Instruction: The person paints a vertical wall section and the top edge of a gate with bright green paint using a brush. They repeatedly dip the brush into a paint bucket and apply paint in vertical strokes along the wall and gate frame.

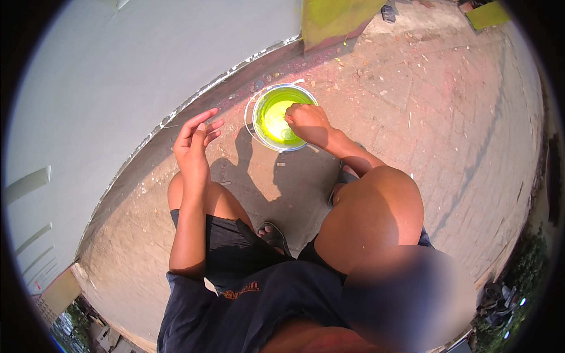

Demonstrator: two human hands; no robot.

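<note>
A bucket (259, 99) with a pale wire handle (247, 115) stands on the ground before me. Bright yellow-green liquid (274, 118), probably paint, fills its lower part. My right hand (309, 123) is over the bucket's right side with its fingers curled down. A bit of something reddish shows at the fingertips, but whether the hand grips a tool is hidden from this angle. My left hand (193, 145) is raised left of the bucket above my knee, empty, with its fingers apart and loosely bent.
A pale grey wall (132, 75) runs along the left, its base edge chipped. Beyond the bucket is a yellow-green painted wall section (335, 22). The paved ground (441, 110) holds scattered debris and a small pale scrap (281, 164). My sandaled foot (271, 234) is below the bucket.
</note>
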